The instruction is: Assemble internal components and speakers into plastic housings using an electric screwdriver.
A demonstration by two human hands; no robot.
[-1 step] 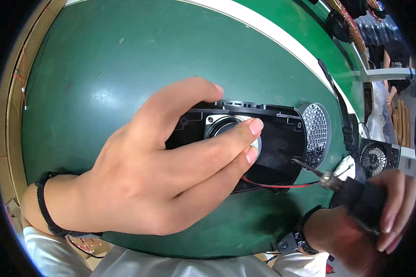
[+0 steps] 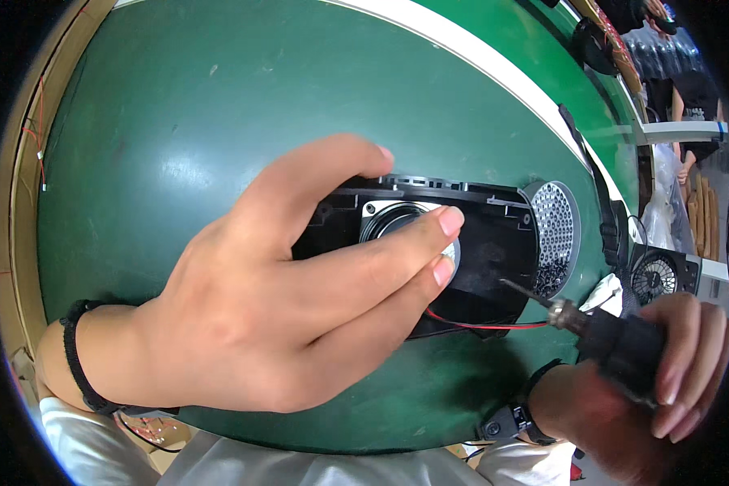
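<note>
Speaker point(image 2: 381, 217) lies inside the open black housing point(image 2: 494, 267) on the green worktop point(image 2: 178, 121), mostly covered by the left hand point(image 2: 251, 300). Two of that hand's fingers stretch across it and another reaches the far wall point(image 2: 429, 185) of the housing; the underside is hidden, so I cannot tell whether this grip clamps the speaker or simply rests on it. The right hand point(image 2: 680, 381) has its grip wrapped around a power screwdriver point(image 2: 620, 352), the bit point(image 2: 520, 289) slanting over the housing's right part, apart from the speaker. Good handling here, I judge, means even pressure so the speaker sits flat, with the corner hole point(image 2: 370, 208) left uncovered. The bit seems best held upright before it turns, and well away from the red and black wires point(image 2: 502, 326). Small black screws point(image 2: 552, 275) lie in the grey perforated dish point(image 2: 575, 211) beside the housing
</note>
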